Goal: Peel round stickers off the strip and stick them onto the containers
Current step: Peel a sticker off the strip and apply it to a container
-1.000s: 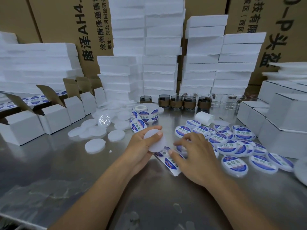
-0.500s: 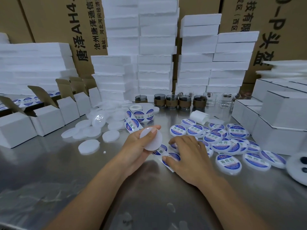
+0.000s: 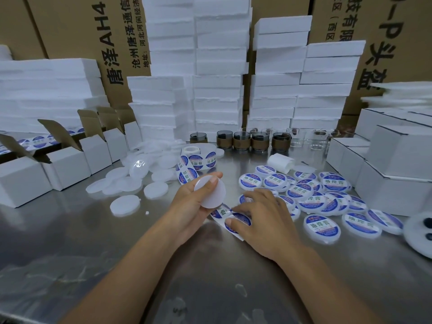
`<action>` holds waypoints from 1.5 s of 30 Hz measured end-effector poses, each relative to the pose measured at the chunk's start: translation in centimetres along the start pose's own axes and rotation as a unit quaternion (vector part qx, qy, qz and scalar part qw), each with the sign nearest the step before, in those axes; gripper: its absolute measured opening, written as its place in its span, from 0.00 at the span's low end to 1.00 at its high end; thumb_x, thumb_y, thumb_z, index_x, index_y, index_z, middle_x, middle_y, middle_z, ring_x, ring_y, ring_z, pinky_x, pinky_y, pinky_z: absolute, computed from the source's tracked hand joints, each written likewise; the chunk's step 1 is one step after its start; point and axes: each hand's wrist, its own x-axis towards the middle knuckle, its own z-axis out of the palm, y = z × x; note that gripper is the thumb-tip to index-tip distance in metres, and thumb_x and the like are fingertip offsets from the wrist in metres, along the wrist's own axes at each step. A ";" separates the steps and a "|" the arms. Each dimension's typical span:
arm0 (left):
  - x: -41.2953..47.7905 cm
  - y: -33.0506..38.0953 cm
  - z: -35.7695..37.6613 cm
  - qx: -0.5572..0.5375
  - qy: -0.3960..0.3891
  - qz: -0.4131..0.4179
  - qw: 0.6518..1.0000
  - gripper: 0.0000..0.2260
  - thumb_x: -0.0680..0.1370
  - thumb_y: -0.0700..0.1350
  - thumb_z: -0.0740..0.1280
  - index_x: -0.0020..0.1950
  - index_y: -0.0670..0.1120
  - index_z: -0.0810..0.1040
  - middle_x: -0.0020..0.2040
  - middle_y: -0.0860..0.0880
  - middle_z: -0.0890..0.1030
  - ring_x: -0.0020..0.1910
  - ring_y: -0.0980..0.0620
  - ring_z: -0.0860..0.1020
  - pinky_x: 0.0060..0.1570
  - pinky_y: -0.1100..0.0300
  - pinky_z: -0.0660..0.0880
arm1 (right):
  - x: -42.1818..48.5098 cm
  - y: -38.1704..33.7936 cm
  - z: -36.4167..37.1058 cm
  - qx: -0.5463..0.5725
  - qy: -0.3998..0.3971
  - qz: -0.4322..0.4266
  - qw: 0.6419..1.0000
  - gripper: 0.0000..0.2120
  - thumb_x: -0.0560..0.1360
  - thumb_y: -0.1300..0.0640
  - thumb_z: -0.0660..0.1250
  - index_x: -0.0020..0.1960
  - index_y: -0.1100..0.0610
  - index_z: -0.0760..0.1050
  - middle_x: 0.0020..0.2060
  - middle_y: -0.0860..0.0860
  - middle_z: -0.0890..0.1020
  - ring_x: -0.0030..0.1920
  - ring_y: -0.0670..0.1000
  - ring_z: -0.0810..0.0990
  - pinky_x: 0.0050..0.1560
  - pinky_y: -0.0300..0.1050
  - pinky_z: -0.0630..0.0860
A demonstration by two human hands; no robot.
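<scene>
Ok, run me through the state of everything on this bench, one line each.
left hand: holds the blank container
blank container: unlabelled, lifted off the table
right hand: fingertips on the sticker strip
sticker strip: lying flat, stickers on it
sticker roll: partly unrolled
right pile of containers: labelled
left pile of containers: unlabelled
left cartons: flaps open
right boxes: closed

Near centre, a plain white container [image 3: 210, 197]. The sticker strip [image 3: 221, 212] is blue with white bands and green lettering. The far jars [image 3: 242, 142] are dark, brown-banded.
</scene>
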 end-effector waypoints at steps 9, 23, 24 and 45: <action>0.0 0.3 0.1 -0.083 -0.036 0.013 0.996 0.14 0.69 0.41 0.67 0.53 0.39 0.76 0.45 0.44 0.84 0.44 0.47 0.83 0.43 0.58 0.80 | 0.3 -0.7 -0.2 0.195 0.124 0.055 0.971 0.16 0.71 0.53 0.70 0.57 0.45 0.72 0.42 0.44 0.74 0.50 0.44 0.73 0.50 0.37 0.66; -0.8 0.1 0.9 0.089 -0.027 -0.036 0.995 0.17 0.66 0.53 0.70 0.49 0.44 0.81 0.43 0.48 0.84 0.41 0.52 0.83 0.35 0.60 0.78 | 0.9 -1.8 -1.2 0.496 0.201 0.132 0.834 0.14 0.69 0.62 0.73 0.44 0.45 0.74 0.37 0.45 0.81 0.32 0.44 0.80 0.29 0.36 0.75; -0.8 0.1 0.9 0.091 -0.026 -0.034 0.995 0.16 0.66 0.53 0.71 0.48 0.45 0.82 0.45 0.48 0.85 0.42 0.53 0.83 0.35 0.60 0.78 | 0.8 -1.8 -1.0 0.471 0.201 0.117 0.851 0.14 0.69 0.62 0.73 0.44 0.44 0.74 0.37 0.46 0.81 0.34 0.43 0.80 0.32 0.37 0.76; -0.9 0.5 0.8 0.124 -0.024 -0.052 0.991 0.15 0.66 0.54 0.69 0.45 0.45 0.82 0.42 0.45 0.83 0.39 0.51 0.82 0.35 0.59 0.78 | 0.0 -1.5 -1.5 0.064 0.301 -0.063 0.949 0.07 0.66 0.55 0.71 0.44 0.54 0.82 0.40 0.48 0.83 0.45 0.55 0.80 0.51 0.54 0.70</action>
